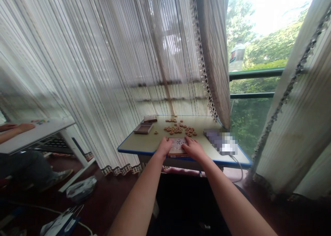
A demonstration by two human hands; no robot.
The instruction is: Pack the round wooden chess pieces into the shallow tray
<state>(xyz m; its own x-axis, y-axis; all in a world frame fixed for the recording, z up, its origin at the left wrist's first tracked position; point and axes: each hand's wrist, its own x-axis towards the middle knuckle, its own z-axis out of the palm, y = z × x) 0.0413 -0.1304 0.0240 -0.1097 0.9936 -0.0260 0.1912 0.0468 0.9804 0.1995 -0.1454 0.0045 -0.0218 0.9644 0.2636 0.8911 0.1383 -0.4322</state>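
Observation:
At the near edge of a small table lies a flat board-game box (178, 146), its pale top printed with dark characters. My left hand (164, 147) grips its left side, fingers closed along the edge. On the right side, my right hand (193, 148) is closed on the same box, with the thumb over the top. Just beyond it are several round wooden game pieces (178, 129), scattered and partly bunched together. One single round piece (156, 133) lies apart, to the left. Whether the box holds anything cannot be seen.
The blue-edged table (139, 144) also bears an open shallow box (143, 128), a smaller flat box (150, 118) and a blurred-out object with a cable (239, 163). Curtains (103, 74) hang behind. At far left, another person's hand (26, 127) rests on a white table (51, 129).

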